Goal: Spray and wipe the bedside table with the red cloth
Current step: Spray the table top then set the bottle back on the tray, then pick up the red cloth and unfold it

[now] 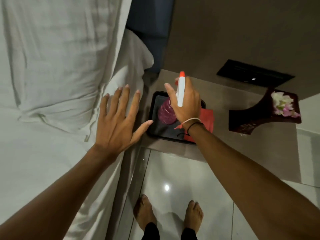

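My right hand (187, 103) grips the neck of a spray bottle (181, 91) with a white head, an orange nozzle and a pink body, held over a black tray (152, 118) on the brown bedside table (233, 149). A red cloth (207, 120) lies on the table, partly under my right wrist and touching the tray's right side. My left hand (117, 118) hovers flat with fingers spread over the edge of the white bed, holding nothing.
A white pillow and sheet (52, 75) fill the left. A dark wooden dish with flowers (265, 115) stands on the table's right part. A black panel (254, 73) sits on the wall behind. Glossy floor tiles and my bare feet (168, 213) are below.
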Demonstrator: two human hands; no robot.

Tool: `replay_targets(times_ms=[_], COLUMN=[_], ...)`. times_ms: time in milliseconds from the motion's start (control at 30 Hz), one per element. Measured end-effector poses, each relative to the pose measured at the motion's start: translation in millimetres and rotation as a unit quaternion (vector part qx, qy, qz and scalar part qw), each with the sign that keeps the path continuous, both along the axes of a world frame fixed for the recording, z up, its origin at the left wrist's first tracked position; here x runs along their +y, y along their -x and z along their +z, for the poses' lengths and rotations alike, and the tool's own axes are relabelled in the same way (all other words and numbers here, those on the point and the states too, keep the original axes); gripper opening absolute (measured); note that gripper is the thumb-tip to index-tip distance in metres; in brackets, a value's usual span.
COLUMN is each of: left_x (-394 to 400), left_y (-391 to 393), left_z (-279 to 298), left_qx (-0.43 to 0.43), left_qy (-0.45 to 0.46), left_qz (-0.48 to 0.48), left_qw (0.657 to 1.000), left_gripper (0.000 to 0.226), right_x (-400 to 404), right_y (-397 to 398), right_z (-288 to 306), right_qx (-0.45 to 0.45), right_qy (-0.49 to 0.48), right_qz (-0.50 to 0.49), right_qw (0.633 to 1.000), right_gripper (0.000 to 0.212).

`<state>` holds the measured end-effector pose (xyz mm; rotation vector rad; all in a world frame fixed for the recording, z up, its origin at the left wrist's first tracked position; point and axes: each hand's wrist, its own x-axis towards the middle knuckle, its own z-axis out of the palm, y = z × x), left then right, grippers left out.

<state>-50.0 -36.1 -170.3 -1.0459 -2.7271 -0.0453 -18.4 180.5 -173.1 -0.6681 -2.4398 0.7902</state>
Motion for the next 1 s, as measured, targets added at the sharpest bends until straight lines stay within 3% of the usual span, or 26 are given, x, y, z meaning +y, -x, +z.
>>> replay_targets(times_ms=[133, 300, 400, 500, 667, 800, 933, 1000], left_x=[0, 13, 40, 79, 153, 198, 225, 234], left_y=[-5, -31, -54, -71, -85, -88, -77, -71], left_z=[-6, -12, -17, -24, -57, -86, -99, -101], left_qx=[-0.014, -0.069, -0.166, -0.309, -0.485, -0.531, -0.520, -0.536], left_qy=[-0.003, -0.008, -0.028, -0.059, -0.138, -0.147, -0.206, -0.238], left_qz=[-0.005, -0.008, -0.033, -0.037, 0.035, 0.106, 0.187, 0.240], left_qw=[1.000, 0.998, 0.985, 0.948, 0.863, 0.828, 0.808, 0.774], left_gripper=[0.083, 0.080, 0.075, 0.070, 0.055, 0.051, 0.050, 0.048], right_x=[0, 28, 50, 73, 105, 114, 114, 115], right_y=[7, -38, -85, -122, -137, -132, -130, -132], right_z=[-11, -37, -57, -77, -100, -112, -112, -111], right_qx=[-0.008, -0.049, -0.066, -0.058, -0.084, -0.137, -0.111, -0.097], right_qy=[0.033, 0.125, 0.143, 0.186, 0.365, 0.405, 0.454, 0.482], right_qz=[0.019, 0.073, 0.022, -0.092, -0.209, -0.184, -0.167, -0.169], right_qw=[0.999, 0.988, 0.987, 0.977, 0.903, 0.885, 0.868, 0.854], right_gripper=[0.056, 0.084, 0.077, 0.056, 0.042, 0.034, 0.034, 0.036])
